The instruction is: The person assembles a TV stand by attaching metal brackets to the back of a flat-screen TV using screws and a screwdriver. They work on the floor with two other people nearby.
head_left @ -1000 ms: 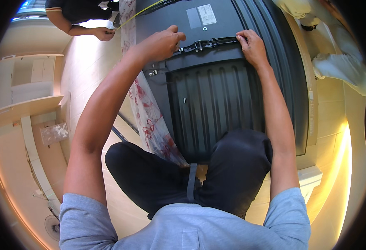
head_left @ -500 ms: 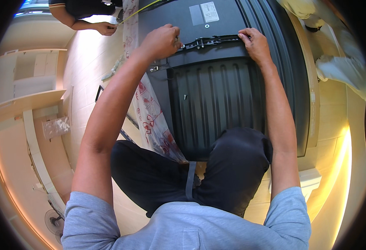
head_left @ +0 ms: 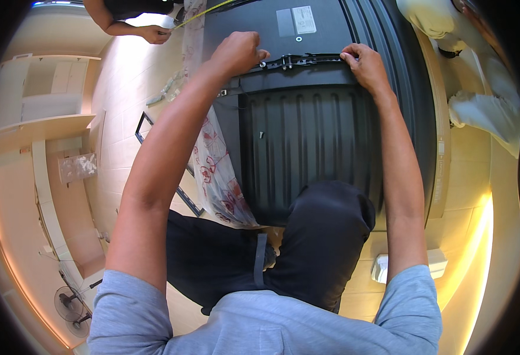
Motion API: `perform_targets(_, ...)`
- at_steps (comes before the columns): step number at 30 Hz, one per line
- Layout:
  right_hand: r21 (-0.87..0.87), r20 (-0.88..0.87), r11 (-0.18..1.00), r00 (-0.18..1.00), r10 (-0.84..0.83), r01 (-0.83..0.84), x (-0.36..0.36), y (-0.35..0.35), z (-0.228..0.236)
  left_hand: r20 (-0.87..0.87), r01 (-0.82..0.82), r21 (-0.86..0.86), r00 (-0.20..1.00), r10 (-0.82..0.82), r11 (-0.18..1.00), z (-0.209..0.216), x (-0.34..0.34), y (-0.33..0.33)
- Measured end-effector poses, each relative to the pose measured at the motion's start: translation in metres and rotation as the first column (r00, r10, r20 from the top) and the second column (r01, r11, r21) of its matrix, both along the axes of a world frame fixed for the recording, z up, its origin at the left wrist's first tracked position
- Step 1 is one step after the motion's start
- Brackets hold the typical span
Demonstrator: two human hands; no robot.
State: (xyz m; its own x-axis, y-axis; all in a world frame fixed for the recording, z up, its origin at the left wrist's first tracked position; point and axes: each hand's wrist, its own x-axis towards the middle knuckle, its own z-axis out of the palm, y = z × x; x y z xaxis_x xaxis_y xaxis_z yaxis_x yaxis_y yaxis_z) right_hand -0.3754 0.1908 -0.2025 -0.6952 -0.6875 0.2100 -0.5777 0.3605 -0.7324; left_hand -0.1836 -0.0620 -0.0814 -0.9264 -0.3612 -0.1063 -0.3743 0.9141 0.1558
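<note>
A narrow black metal bracket (head_left: pixel 295 61) with holes and small bolts lies across the black ribbed panel (head_left: pixel 313 171) in front of me. My right hand (head_left: pixel 365 68) pinches the bracket's right end between thumb and fingers. Just above its left end is my left hand (head_left: pixel 238 52), fingers curled together; whatever they hold is hidden. A silvery washer (head_left: pixel 299 39) rests on the panel beyond the bracket. Nearer to me, a small screw (head_left: pixel 261 135) lies on the ribbed part.
Another person's hand (head_left: pixel 156 34) holds a yellow tape measure (head_left: pixel 204 13) at the upper left. Printed plastic sheeting (head_left: pixel 215 168) hangs along the panel's left edge. A black metal frame (head_left: pixel 189 201) lies on the floor. Another person's light-clothed legs (head_left: pixel 485 112) are at the right.
My left hand has lifted slightly away from the bracket's left end. My right hand stays on the right end. The other person's hand with the tape has shifted slightly upward.
</note>
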Motion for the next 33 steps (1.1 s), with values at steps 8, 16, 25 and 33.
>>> perform_targets(8, 0.013, 0.04, 1.0, 0.999, -0.012, 0.011, 0.004, -0.003, 0.004, 0.112, 0.078, -0.059, 0.991, -0.071, 0.995, -0.018, -0.008, -0.019)
perform_targets(16, 0.027, 0.045, 0.999, 0.999, -0.019, 0.018, 0.002, -0.004, 0.001, 0.127, -0.086, -0.088, 0.987, 0.097, 0.992, -0.002, -0.011, 0.001)
perform_targets(25, 0.094, 0.015, 0.995, 0.999, -0.033, 0.031, 0.005, -0.009, 0.003, 0.396, 0.153, -0.276, 0.918, -0.033, 0.949, 0.009, -0.012, 0.023)
perform_targets(33, 0.16, 0.115, 0.985, 0.989, -0.089, 0.07, -0.008, -0.013, 0.0, 0.287, 0.045, -0.093, 0.958, -0.017, 0.995, 0.011, -0.006, -0.046)
